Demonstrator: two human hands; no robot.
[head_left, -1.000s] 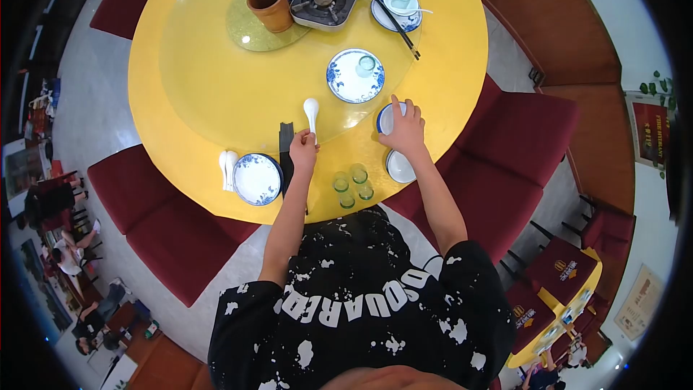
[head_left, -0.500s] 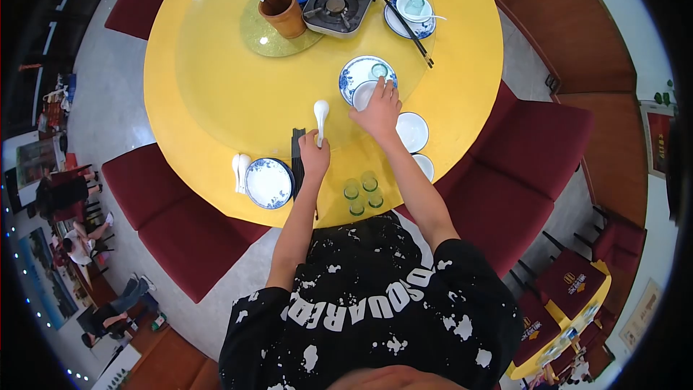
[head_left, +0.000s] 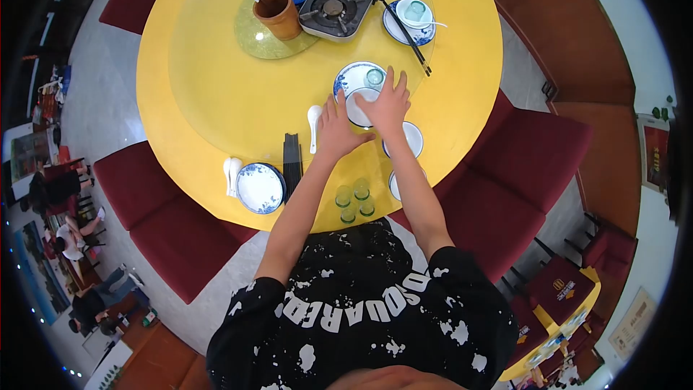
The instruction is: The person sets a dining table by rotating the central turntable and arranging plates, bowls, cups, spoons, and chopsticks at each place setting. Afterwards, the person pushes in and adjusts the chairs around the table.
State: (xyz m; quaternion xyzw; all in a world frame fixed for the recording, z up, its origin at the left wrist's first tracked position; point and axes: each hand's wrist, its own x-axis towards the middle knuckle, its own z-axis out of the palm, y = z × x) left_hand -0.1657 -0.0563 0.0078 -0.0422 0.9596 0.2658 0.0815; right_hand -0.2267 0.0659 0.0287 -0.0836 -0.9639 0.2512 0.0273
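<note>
A small white bowl [head_left: 362, 107] rests on the near part of a blue-patterned plate [head_left: 346, 75], beside a small glass [head_left: 375, 78]. My left hand [head_left: 341, 130] is at the bowl's left side, fingers spread. On the bowl's right, my right hand [head_left: 388, 102] also has its fingers apart; whether either hand touches the rim is unclear. A white spoon [head_left: 314, 128] lies on the table just left of my left hand. Near my right forearm are another bowl [head_left: 408, 140] and a further one [head_left: 395, 185], partly hidden by the arm.
Black chopsticks [head_left: 291, 162], stacked plates [head_left: 260, 188] and white spoons [head_left: 232, 175] lie at the near left. Several glasses [head_left: 348, 214] stand at the near edge. Farther back are a gas stove [head_left: 336, 11], a brown pot [head_left: 278, 16] and another place setting [head_left: 409, 25].
My left hand has let go of the spoon, now on the table, and moved right to the bowl. My right hand has brought the bowl onto the plate, and its fingers have opened.
</note>
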